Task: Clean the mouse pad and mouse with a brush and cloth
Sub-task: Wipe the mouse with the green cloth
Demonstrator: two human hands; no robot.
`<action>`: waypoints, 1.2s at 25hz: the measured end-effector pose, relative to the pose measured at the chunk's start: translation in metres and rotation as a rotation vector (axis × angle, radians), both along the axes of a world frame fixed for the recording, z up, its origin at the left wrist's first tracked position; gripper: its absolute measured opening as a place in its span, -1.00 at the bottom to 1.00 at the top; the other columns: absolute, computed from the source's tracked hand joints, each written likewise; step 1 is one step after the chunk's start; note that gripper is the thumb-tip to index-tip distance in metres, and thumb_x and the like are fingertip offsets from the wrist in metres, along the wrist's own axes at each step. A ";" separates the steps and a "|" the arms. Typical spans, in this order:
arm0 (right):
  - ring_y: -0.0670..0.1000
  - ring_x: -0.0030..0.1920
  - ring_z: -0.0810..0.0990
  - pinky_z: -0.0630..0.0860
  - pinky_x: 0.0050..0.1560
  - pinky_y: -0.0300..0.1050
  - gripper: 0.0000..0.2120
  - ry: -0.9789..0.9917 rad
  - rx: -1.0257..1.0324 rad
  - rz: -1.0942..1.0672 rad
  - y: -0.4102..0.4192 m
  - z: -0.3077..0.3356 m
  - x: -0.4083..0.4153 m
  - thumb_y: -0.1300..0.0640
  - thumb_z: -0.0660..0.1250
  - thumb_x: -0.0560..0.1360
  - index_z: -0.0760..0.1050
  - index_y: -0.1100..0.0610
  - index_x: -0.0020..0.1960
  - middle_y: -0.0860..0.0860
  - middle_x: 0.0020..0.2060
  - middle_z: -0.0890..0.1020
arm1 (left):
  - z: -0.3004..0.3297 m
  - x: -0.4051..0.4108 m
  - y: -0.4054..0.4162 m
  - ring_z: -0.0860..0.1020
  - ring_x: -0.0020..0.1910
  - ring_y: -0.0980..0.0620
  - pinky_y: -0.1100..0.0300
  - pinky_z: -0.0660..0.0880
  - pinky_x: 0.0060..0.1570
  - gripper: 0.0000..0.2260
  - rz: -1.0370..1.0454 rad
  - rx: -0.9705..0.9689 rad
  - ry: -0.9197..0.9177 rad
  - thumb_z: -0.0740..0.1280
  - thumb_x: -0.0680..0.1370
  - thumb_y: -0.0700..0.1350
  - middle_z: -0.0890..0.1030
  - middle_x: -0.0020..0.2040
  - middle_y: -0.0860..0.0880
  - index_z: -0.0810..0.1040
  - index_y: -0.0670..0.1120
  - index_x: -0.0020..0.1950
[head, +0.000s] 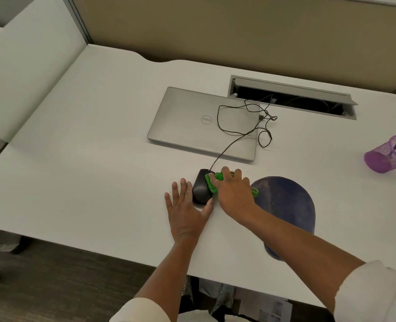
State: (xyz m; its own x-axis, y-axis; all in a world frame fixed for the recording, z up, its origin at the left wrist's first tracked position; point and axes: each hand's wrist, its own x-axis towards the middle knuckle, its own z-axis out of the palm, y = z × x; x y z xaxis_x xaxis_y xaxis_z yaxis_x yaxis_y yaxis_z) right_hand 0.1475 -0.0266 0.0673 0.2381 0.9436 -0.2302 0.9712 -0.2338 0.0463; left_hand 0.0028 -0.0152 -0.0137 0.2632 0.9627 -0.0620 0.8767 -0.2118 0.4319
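Observation:
A black wired mouse lies on the white desk, left of a round dark blue mouse pad. My right hand presses a bright green cloth against the mouse's right side. My left hand lies flat on the desk with fingers spread, its thumb against the mouse's near edge. My right forearm covers part of the pad. No brush is visible.
A closed silver laptop lies behind the mouse, the mouse cable looping over it toward an open cable slot. A purple mesh pen cup stands at the right edge. Partition walls ring the desk.

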 end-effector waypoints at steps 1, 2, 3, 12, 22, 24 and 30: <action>0.23 0.22 0.36 0.40 0.12 0.14 -0.44 0.008 -0.011 -0.031 0.008 0.002 0.000 0.18 0.23 0.54 0.25 -0.07 0.51 0.12 0.33 0.32 | 0.000 0.000 0.000 -0.09 0.66 0.02 0.02 -0.28 0.60 -0.12 -0.001 -0.001 0.004 0.01 0.50 0.48 0.10 0.67 0.01 0.18 -0.06 0.66; 0.23 0.22 0.36 0.40 0.12 0.14 -0.46 0.006 -0.028 -0.039 0.014 0.004 0.001 0.19 0.23 0.54 0.29 -0.06 0.49 0.12 0.32 0.32 | 0.000 0.000 0.000 -0.10 0.66 0.02 0.02 -0.28 0.60 -0.13 -0.003 0.000 0.007 0.01 0.51 0.48 0.09 0.67 0.01 0.17 -0.05 0.66; 0.23 0.23 0.36 0.40 0.12 0.13 -0.47 -0.004 -0.039 -0.029 0.016 0.006 0.000 0.19 0.24 0.54 0.30 -0.04 0.48 0.12 0.33 0.32 | 0.000 0.000 0.000 -0.10 0.66 0.02 0.02 -0.28 0.60 -0.13 -0.005 0.000 0.008 0.01 0.51 0.48 0.09 0.67 0.01 0.16 -0.05 0.66; 0.23 0.26 0.35 0.38 0.18 0.14 -0.43 0.033 -0.092 -0.039 0.019 0.008 0.010 0.20 0.23 0.54 0.26 -0.11 0.51 0.12 0.35 0.32 | -0.001 0.000 0.000 -0.08 0.66 0.01 0.01 -0.25 0.61 -0.15 -0.007 0.000 0.009 0.04 0.51 0.46 0.09 0.67 0.01 0.18 -0.04 0.65; 0.23 0.21 0.42 0.44 0.10 0.10 -0.53 -0.037 0.078 -0.021 0.019 0.000 -0.001 0.21 0.25 0.55 0.36 -0.11 0.42 0.12 0.34 0.36 | -0.002 -0.001 0.000 -0.10 0.66 -0.01 -0.02 -0.26 0.60 -0.13 -0.012 -0.003 0.014 0.00 0.52 0.47 0.06 0.68 -0.01 0.12 -0.05 0.66; 0.21 0.19 0.39 0.42 0.11 0.10 -0.47 0.087 0.065 -0.079 0.016 -0.001 0.002 0.25 0.26 0.53 0.38 -0.14 0.43 0.09 0.32 0.35 | -0.003 -0.001 0.000 -0.10 0.66 -0.01 -0.01 -0.28 0.60 -0.14 -0.011 -0.007 0.015 0.00 0.52 0.48 0.06 0.68 -0.01 0.13 -0.05 0.66; 0.18 0.14 0.37 0.35 0.00 0.05 -0.41 0.266 0.064 -0.172 -0.006 -0.003 -0.008 0.24 0.31 0.53 0.35 -0.21 0.46 0.04 0.23 0.36 | -0.004 0.000 0.000 -0.08 0.66 0.01 0.01 -0.28 0.60 -0.14 0.003 0.005 -0.010 0.04 0.52 0.47 0.11 0.67 -0.01 0.17 -0.07 0.66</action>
State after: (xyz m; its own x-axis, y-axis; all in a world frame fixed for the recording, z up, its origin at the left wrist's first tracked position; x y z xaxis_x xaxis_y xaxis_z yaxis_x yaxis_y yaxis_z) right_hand 0.1392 -0.0331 0.0639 0.3350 0.9093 -0.2468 0.8933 -0.3898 -0.2237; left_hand 0.0027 -0.0153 -0.0174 0.2610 0.9638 -0.0549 0.8730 -0.2114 0.4395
